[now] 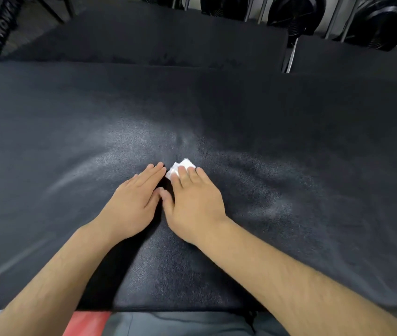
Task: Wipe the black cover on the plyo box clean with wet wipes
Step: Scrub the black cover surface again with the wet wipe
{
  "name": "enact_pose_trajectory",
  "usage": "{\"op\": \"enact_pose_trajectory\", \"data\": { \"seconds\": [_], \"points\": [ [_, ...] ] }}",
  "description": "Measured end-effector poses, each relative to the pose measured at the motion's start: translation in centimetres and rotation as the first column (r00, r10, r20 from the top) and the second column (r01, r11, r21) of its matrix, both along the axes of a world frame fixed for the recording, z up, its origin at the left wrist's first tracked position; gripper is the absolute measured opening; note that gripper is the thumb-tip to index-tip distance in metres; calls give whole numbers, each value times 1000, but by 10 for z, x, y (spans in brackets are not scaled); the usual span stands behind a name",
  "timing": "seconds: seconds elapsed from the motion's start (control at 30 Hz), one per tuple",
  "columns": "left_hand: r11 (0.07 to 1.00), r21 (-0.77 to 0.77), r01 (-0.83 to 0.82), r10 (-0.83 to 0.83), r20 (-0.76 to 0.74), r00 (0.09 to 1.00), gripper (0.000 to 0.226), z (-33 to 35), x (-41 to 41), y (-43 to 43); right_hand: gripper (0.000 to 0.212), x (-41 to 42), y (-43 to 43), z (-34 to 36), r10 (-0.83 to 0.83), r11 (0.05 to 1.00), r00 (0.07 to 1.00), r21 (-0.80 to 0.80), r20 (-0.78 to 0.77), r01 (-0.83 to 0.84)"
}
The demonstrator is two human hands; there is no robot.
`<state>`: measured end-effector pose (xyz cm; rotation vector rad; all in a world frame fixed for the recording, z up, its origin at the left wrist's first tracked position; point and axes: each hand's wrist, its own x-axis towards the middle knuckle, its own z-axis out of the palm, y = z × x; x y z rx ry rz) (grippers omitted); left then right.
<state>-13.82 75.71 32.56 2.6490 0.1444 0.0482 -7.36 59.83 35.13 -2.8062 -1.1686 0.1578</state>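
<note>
The black cover [71, 117] fills most of the head view, its pebbled top stretching from the near edge at the bottom to a far edge just in front of a 2nd black box [144, 37]. Both bare forearms reach in from below and meet near the cover's middle.

The right hand [192, 197] lies palm down with its fingers straight, pressing a small crumpled white wipe [180, 167] flat against the cover. Nothing is clenched; the wipe is pinned under the fingertips, and its far part sticks out beyond them. The left hand [134, 202] rests just beside it, also palm down and flat, fingers straight and together, holding nothing. The 2 thumbs nearly touch, and the left fingertips end just short of the wipe.

Pale glossy patches spread over the cover to the left of and beyond the hands, with fainter ones to the right.

A 3rd black pad [350, 57] sits at the far right. Behind it stand black fan wheels [381, 23] in a row. A red patch [86, 323] shows below the near edge.
</note>
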Motion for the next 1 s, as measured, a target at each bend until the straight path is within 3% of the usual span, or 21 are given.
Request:
{"op": "enact_pose_trajectory", "data": {
  "seconds": [0.17, 0.37, 0.5, 0.7, 0.83, 1.0],
  "points": [
    [998, 57, 10, -10, 4, 1000, 72, -1, 3, 1, 83, 46, -4, 4, 1, 1000, 1000, 13, -17, -1],
    [997, 77, -24, 21, 42, 999, 66, 3, 3, -2, 76, 10, -21, 5, 47, 999, 999, 22, -13, -47],
    [993, 108, -53, 44, 83, 996, 59, 20, 27, 3, 84, 54, -16, 7, -47, 998, 999, 51, -12, 48],
    [987, 153, 38, -42, 25, 999, 87, 9, 50, 11, 75, 25, -22, 2, -39, 999, 999, 36, -5, 39],
    [994, 103, 28, -30, 15, 999, 90, 6, 52, 14, 64, 62, -23, 1, -96, 994, 995, 60, -2, 96],
    [997, 71, 29, -30, 12, 999, 89, 7, 53, 12, 60, 35, -13, -2, 37, 998, 999, 60, -26, -35]
  ]
}}
